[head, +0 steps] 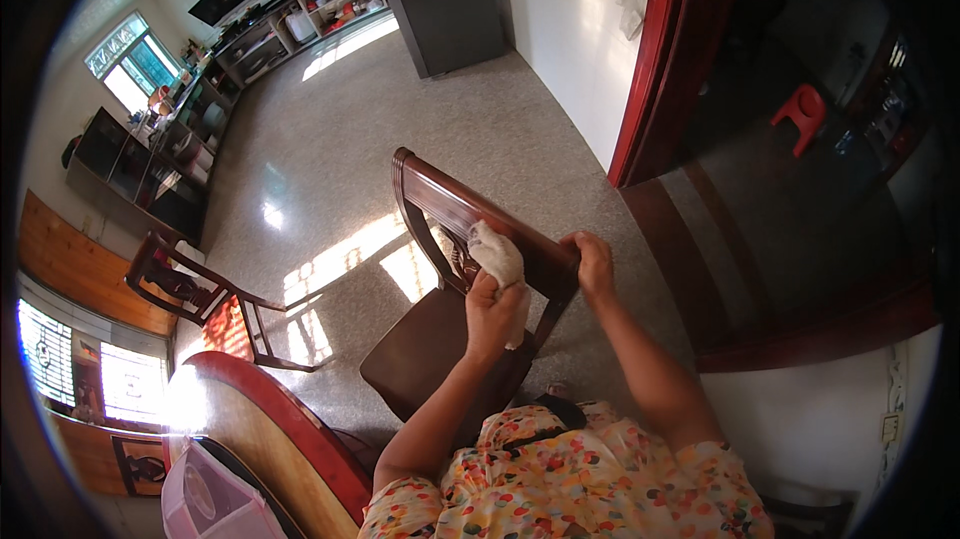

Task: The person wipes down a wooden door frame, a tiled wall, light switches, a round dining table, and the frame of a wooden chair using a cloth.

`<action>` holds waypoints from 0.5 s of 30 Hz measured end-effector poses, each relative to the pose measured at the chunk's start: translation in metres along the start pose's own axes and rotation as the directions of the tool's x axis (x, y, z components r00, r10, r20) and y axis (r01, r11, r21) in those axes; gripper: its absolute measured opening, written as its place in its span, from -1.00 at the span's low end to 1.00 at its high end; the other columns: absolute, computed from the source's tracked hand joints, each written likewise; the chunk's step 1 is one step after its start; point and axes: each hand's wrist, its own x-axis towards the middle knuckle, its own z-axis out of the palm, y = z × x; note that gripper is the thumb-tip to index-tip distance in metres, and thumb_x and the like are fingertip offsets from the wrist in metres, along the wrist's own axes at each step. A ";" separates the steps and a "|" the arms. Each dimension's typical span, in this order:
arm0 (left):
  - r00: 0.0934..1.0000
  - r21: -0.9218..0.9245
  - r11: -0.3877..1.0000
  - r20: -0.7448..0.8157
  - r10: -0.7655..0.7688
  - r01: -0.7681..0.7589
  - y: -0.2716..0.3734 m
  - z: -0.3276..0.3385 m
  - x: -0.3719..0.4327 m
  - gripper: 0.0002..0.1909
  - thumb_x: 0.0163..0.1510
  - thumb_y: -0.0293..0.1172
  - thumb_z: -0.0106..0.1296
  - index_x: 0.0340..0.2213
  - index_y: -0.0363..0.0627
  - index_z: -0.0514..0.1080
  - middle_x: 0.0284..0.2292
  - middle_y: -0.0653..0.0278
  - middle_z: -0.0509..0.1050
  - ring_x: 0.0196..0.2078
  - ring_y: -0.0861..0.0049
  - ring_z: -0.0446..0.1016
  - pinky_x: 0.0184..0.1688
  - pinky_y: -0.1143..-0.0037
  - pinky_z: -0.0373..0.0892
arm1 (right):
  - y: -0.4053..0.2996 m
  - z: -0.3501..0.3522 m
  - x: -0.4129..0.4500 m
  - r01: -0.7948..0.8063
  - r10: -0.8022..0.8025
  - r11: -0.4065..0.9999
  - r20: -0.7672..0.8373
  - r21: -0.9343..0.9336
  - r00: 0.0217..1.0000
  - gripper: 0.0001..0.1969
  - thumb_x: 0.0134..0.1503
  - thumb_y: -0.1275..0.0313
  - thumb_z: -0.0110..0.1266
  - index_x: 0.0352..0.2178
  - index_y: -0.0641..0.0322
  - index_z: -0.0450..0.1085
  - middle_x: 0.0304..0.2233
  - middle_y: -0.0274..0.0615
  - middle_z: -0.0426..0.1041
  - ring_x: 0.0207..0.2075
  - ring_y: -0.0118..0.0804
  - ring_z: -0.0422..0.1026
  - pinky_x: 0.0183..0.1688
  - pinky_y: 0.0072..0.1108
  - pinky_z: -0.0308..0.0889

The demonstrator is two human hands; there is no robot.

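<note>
Right before me stands a dark wooden chair (420,344) with a carved backrest and a flat seat. My left hand (491,314) grips a whitish cloth (497,254), pressed against the inner face of the chair's broad top rail (480,201). At the rail's right end, my right hand (592,261) is closed around the corner of the wood. Part of the carved back splat is hidden behind the cloth and my left hand.
A round table (300,419) with a red rim stands at lower left, bearing a pink mesh food cover (214,494). Beyond it is a second wooden chair (225,306). A dark refrigerator (450,6) stands by the wall. Right of me is a red door frame (652,66).
</note>
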 end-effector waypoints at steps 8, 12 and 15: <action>0.873 0.489 0.727 0.200 0.444 -0.482 -0.015 0.041 -0.003 -0.71 -0.30 -0.61 -0.11 -0.40 -0.21 0.37 -0.40 0.09 0.33 -0.39 0.14 0.36 -0.39 0.39 0.30 | -0.003 0.001 -0.003 -0.013 0.012 0.998 0.012 0.069 1.000 -0.69 0.07 0.34 -0.32 -0.56 0.34 0.29 -0.59 -0.28 0.31 -0.52 -0.48 0.25 -0.41 -0.66 0.17; 0.866 0.434 0.750 0.221 0.449 -0.499 -0.015 0.038 -0.009 -0.72 -0.32 -0.61 -0.10 -0.42 -0.21 0.37 -0.43 0.10 0.34 -0.44 0.14 0.37 -0.44 0.38 0.30 | 0.002 0.000 -0.002 -0.019 0.019 0.997 0.004 0.070 1.000 -0.69 0.06 0.34 -0.32 -0.56 0.34 0.30 -0.59 -0.29 0.31 -0.52 -0.48 0.26 -0.41 -0.66 0.18; 0.882 0.411 0.780 0.212 0.421 -0.472 -0.020 0.038 -0.012 -0.71 -0.32 -0.61 -0.11 -0.40 -0.20 0.37 -0.42 0.10 0.34 -0.43 0.14 0.37 -0.43 0.39 0.31 | 0.002 0.001 0.000 -0.103 0.103 0.991 0.001 0.090 0.995 -0.69 0.06 0.34 -0.32 -0.56 0.35 0.29 -0.58 -0.28 0.32 -0.52 -0.47 0.26 -0.41 -0.65 0.18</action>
